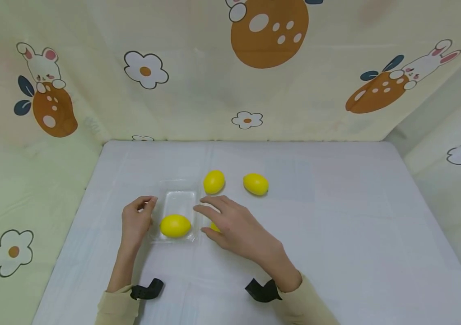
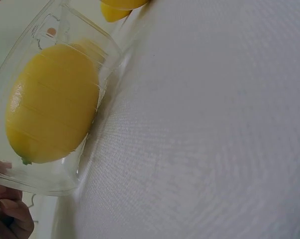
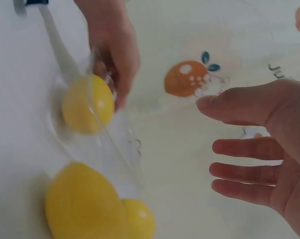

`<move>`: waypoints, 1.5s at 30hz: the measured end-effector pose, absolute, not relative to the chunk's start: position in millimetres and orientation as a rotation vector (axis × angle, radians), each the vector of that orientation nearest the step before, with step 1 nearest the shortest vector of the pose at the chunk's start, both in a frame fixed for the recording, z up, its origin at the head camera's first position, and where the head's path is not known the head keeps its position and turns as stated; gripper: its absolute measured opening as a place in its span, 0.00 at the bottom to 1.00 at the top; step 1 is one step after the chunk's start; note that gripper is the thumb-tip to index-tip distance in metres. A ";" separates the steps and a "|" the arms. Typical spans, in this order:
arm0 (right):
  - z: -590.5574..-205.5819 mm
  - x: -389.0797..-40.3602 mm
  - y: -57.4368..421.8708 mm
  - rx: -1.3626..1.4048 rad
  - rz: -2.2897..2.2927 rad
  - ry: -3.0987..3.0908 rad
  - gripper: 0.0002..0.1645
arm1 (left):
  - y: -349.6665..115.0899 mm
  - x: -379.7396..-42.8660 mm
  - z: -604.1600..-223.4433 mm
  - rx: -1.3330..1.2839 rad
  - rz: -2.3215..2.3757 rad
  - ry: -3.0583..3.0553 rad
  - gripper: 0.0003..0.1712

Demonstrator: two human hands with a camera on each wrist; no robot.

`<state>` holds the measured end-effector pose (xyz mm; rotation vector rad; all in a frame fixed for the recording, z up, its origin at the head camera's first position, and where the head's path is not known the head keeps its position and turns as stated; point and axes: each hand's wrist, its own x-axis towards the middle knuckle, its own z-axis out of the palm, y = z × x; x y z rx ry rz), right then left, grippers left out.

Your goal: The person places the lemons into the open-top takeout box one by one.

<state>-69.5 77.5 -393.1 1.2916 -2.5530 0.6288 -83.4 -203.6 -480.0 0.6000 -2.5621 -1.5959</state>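
Hands [image 1: 136, 222] [image 1: 240, 229] flank clear tray [image 1: 179, 203] holding 1 lemon [image 1: 175, 225].

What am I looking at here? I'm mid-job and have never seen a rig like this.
There's no robot, just a person's bare left hand and right hand. The wide picture looks down from the head; the two close-ups are taken from the wrists, one each. On the white table sits a clear tray with one lemon inside. Outside it lie two whole-looking lemons and another lemon partly hidden by the right hand. The left hand pinches the tray's edge; the right hand is open, holding nothing.
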 end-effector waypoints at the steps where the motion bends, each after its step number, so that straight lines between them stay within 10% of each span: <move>1: -391.8 -70.5 82.1 1.267 0.632 -2.546 0.30 | -203.7 -83.5 -480.1 0.601 -1.595 -2.563 0.19; 45: -463.9 -173.9 159.9 0.597 0.796 -3.103 0.40 | -207.3 -83.6 -483.7 0.587 -1.618 -2.544 0.19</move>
